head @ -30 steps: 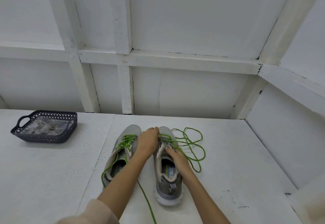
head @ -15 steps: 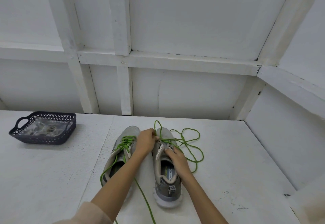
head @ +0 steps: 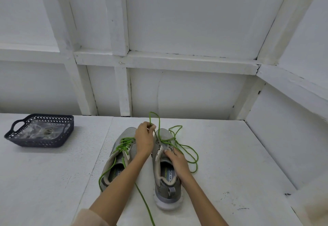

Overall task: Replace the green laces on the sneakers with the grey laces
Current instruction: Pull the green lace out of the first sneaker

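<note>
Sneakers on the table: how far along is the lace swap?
Early. Done: most of the green lace is out of the right sneaker, lying loose beside it. In hand: the left hand pinches and lifts a loop while the right hand holds that shoe. Left: the left sneaker, fully laced green, then rethreading both in grey.

Your two grey sneakers stand side by side mid-bench, toes toward the back edge.

The left sneaker (head: 122, 154) keeps its green left lace (head: 124, 144) crossed through the eyelets, with the loose ends trailing toward the front edge. On the right sneaker (head: 166, 181) the green right lace (head: 186, 147) is mostly pulled free. It sprawls in loops on the bench just to the shoe's right, and your left hand (head: 144, 140) pinches one loop up above the toe. Your right hand (head: 177, 158) lies over its eyelets.
</note>
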### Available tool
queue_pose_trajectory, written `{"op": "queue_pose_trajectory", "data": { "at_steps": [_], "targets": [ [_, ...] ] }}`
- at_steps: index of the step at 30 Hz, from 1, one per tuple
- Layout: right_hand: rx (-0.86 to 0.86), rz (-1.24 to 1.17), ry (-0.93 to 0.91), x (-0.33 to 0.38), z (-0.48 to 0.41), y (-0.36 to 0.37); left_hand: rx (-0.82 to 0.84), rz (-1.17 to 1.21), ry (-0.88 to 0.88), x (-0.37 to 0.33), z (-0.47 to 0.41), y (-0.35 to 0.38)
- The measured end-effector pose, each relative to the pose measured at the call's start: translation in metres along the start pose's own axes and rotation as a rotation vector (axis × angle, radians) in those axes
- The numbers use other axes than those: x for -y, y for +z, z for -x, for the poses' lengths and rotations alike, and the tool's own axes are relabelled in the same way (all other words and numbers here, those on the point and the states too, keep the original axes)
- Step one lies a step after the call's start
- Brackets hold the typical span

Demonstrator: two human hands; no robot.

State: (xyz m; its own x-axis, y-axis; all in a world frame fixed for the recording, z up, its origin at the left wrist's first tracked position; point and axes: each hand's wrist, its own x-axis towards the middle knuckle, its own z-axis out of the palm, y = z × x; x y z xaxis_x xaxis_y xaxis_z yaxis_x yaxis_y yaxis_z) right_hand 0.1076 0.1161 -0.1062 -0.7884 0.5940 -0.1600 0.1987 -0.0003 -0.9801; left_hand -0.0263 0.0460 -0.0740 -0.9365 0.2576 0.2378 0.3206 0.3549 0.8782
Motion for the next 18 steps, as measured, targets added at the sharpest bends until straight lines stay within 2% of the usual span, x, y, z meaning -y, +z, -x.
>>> {"op": "queue_pose_trajectory", "data": {
  "at_steps": [4,5,7,10,11,12,16,18],
  "targets": [
    [-0.012,0.002,-0.003,-0.003,-0.001,0.0,0.312,-0.244,-0.085,0.014,-0.002,0.004],
    [-0.011,0.005,-0.007,-0.003,-0.001,0.0,0.34,-0.278,-0.068,0.018,-0.001,0.005],
    [-0.009,0.014,-0.011,-0.004,-0.002,0.0,0.263,-0.221,-0.007,0.014,0.0,0.004],
    [-0.015,0.02,-0.013,-0.005,-0.004,0.001,-0.024,-0.057,0.016,-0.001,-0.001,-0.001],
    [-0.019,0.021,-0.011,-0.005,-0.005,0.001,-0.047,-0.035,-0.004,-0.004,-0.002,-0.003],
    [-0.023,0.022,-0.007,-0.005,-0.004,0.001,-0.007,-0.051,-0.021,-0.005,-0.002,-0.003],
    [-0.025,0.001,-0.004,-0.004,-0.003,0.001,0.34,-0.307,-0.031,0.007,0.003,0.002],
    [-0.024,-0.005,-0.008,-0.003,-0.002,0.001,0.344,-0.321,-0.015,0.008,0.005,0.003]
  ]
}}
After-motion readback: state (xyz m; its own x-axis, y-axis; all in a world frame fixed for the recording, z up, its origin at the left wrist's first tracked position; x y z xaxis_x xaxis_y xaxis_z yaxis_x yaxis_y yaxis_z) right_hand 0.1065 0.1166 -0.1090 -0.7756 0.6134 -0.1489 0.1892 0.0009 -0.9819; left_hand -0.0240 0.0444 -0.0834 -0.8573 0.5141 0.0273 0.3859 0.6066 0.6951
